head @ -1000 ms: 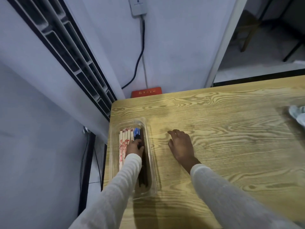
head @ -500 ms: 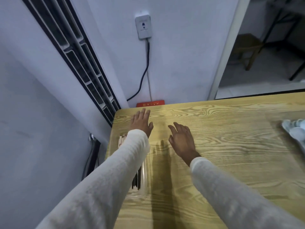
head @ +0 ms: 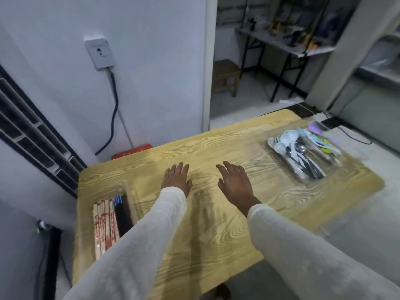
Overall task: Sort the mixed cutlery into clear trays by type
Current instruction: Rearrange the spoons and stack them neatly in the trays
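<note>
A clear tray (head: pixel 127 191) at the table's left edge holds paper-wrapped chopsticks (head: pixel 104 224) and black chopsticks (head: pixel 122 213) lying side by side. At the far right a second clear tray (head: pixel 303 180) holds white spoons (head: pixel 285 137), metal spoons (head: pixel 300 148) and coloured plastic cutlery (head: pixel 324 141). My left hand (head: pixel 176 177) and my right hand (head: pixel 234 180) lie flat, palms down, on the bare wood between the two trays. Both hands hold nothing and their fingers are spread.
The wooden table (head: pixel 216 234) stands against a white wall with a socket (head: pixel 99 53) and a hanging cable (head: pixel 113 109). A grilled unit (head: pixel 32 137) stands at the left. A red box (head: pixel 132 152) sits behind the table. Beyond a doorway are a stool (head: pixel 226 74) and a cluttered bench.
My left hand left the chopstick tray and moved right onto the bare table. The view swung up and right, bringing the spoon tray into sight. My right hand stayed flat.
</note>
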